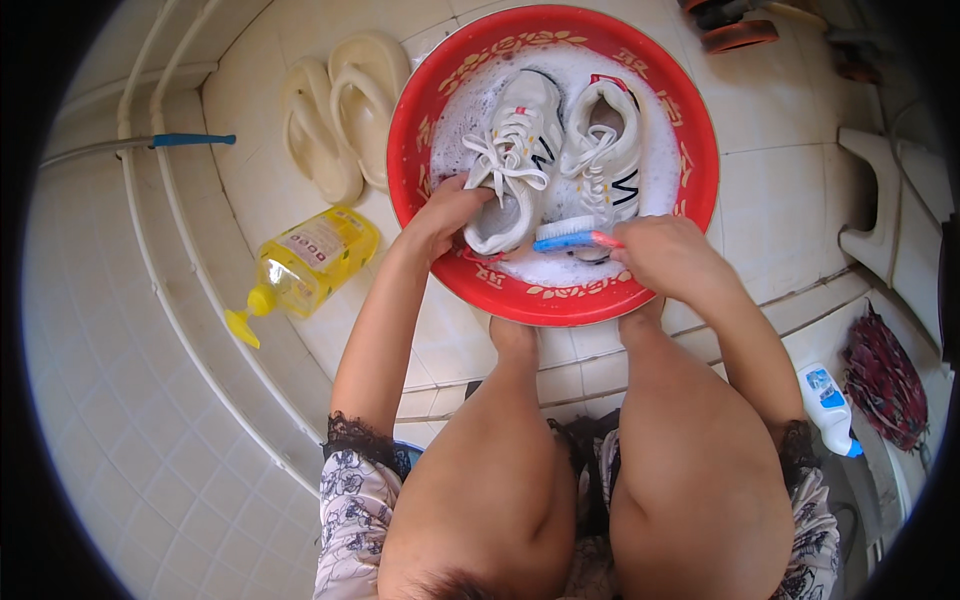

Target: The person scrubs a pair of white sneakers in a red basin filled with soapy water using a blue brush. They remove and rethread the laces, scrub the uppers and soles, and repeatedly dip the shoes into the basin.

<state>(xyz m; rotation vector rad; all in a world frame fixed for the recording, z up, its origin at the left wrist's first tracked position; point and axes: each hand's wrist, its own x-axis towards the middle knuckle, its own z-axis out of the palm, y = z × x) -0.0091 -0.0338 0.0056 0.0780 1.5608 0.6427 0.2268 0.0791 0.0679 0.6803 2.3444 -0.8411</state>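
Note:
Two white lace-up sneakers lie in soapy water inside a red basin with a printed rim. My left hand grips the left sneaker at its collar, thumb on the opening and the other fingers partly hidden behind it. In my right hand is the red handle of a scrub brush, with a blue back and white bristles facing up and away from me. The brush is beside the left sneaker's heel and over the toe end of the right sneaker. White foam surrounds both shoes.
Cream flip-flops and a yellow pump bottle lie on the tiles left of the basin. White pipes run along the left wall. On the right are a white plastic stool, a white bottle with blue cap and a dark red bundle.

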